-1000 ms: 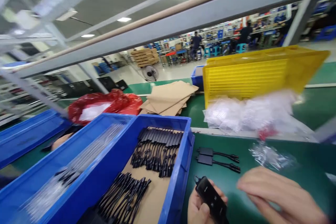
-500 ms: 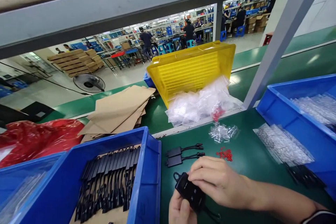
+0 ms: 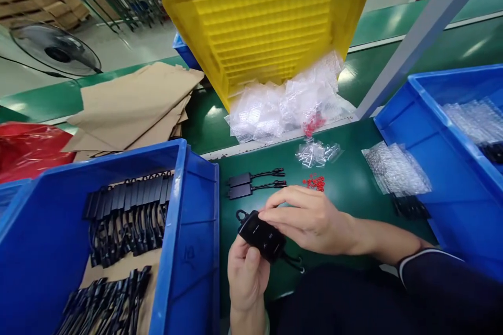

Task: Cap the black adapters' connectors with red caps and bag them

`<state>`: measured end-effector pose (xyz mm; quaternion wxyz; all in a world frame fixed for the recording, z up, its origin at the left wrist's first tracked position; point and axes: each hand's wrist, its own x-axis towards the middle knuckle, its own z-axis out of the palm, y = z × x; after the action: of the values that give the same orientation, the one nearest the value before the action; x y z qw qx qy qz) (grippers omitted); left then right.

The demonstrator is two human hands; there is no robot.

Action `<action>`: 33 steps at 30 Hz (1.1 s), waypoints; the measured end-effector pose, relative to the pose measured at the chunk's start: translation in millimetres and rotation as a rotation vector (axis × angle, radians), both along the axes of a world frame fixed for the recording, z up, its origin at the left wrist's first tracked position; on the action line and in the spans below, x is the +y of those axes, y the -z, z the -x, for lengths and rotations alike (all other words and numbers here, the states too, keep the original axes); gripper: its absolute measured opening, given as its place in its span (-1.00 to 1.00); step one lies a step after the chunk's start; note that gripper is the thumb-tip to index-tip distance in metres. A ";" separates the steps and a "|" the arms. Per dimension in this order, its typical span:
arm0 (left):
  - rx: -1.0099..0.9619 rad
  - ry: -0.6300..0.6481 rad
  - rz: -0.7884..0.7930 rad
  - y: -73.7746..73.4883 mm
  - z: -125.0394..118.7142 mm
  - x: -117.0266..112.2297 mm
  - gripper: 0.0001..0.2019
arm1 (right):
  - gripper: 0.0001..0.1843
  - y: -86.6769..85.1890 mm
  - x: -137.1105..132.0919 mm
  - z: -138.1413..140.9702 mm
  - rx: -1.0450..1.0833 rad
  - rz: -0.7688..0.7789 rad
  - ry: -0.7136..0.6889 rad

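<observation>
My left hand is closed round the lower left side of a small black box with a hanging loop and a cable, thumb on its front. My right hand pinches the box's upper right edge; its fingertips partly hide that corner. The box is tilted, and its cable trails off at the lower right. Beyond my hands lie two flat black modules with cable leads. Small red rings are heaped just past my right hand, with small clear plastic pieces behind them.
At left, a blue bin holds rows of black cabled modules. A yellow crate stands tilted behind clear plastic bags. Cardboard sheets lie at back left. Bagged items rest against another blue bin at right.
My view has tilted downward, so the bench things appear higher and more of the left bin shows. Both hands keep their hold on the black box, with little change in grip.
</observation>
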<state>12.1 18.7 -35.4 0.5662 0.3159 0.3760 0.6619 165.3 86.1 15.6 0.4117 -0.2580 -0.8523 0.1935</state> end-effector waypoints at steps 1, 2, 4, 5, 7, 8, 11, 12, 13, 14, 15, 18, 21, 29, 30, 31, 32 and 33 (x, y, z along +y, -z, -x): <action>0.011 -0.006 0.003 0.3 -0.3 0.5 -0.69 | -0.77 -0.2 0.1 -0.3 -0.003 -0.019 0.007; 0.022 -0.012 0.007 0.7 -0.5 1.3 -0.68 | -0.77 0.0 0.2 -0.4 -0.005 -0.036 0.014; 0.044 -0.023 0.024 1.8 -0.5 2.9 -0.67 | -0.78 1.4 0.7 -0.6 -0.017 -0.063 0.027; 0.057 -0.026 0.035 2.6 -0.3 3.5 -0.66 | -0.77 2.6 0.9 -0.6 -0.023 -0.071 0.036; 0.087 -0.030 0.055 4.3 0.3 4.3 -0.65 | -0.76 5.3 1.3 -0.4 -0.031 -0.077 0.050; 0.101 -0.031 0.061 5.0 0.7 4.4 -0.64 | -0.76 6.6 1.4 -0.1 -0.027 -0.078 0.056; 0.133 -0.042 0.058 5.6 0.7 4.5 -0.64 | -0.76 9.8 1.1 1.3 -0.010 -0.068 0.065; 0.137 -0.050 0.053 5.3 0.4 4.6 -0.64 | -0.76 10.5 0.9 1.9 -0.002 -0.064 0.066; 0.139 -0.055 0.047 4.8 -0.2 4.7 -0.65 | -0.76 11.2 0.5 2.4 0.008 -0.060 0.065; 0.137 -0.063 0.042 4.3 -0.9 5.0 -0.66 | -0.76 11.7 0.2 2.9 0.017 -0.058 0.064; 0.131 -0.070 0.041 3.7 -1.6 5.3 -0.66 | -0.77 12.1 -0.2 3.3 0.028 -0.058 0.062; 0.108 -0.087 0.045 2.7 -3.1 6.5 -0.68 | -0.79 12.7 -0.8 3.8 0.066 -0.048 0.052; 0.099 -0.078 0.052 2.8 -2.7 7.0 -0.68 | -0.79 11.7 -0.2 3.6 0.090 -0.047 0.050; 0.115 -0.078 0.060 6.6 -1.3 5.5 -0.66 | -0.79 11.0 0.4 4.4 0.087 -0.059 0.064; 0.113 -0.086 0.069 6.8 -1.4 5.5 -0.65 | -0.79 11.8 0.1 4.6 0.085 -0.056 0.063; 0.112 -0.095 0.082 6.7 -1.4 5.7 -0.65 | -0.79 12.7 -0.1 4.8 0.084 -0.053 0.063; 0.112 -0.100 0.095 6.4 -1.3 5.9 -0.64 | -0.79 13.5 -0.2 4.9 0.082 -0.050 0.061; 0.114 -0.101 0.105 5.8 -1.2 6.3 -0.63 | -0.79 14.2 -0.3 5.0 0.081 -0.048 0.056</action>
<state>13.3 24.9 -41.2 0.5256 0.3037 0.4573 0.6499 160.3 85.8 1.4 0.4571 -0.2639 -0.8318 0.1717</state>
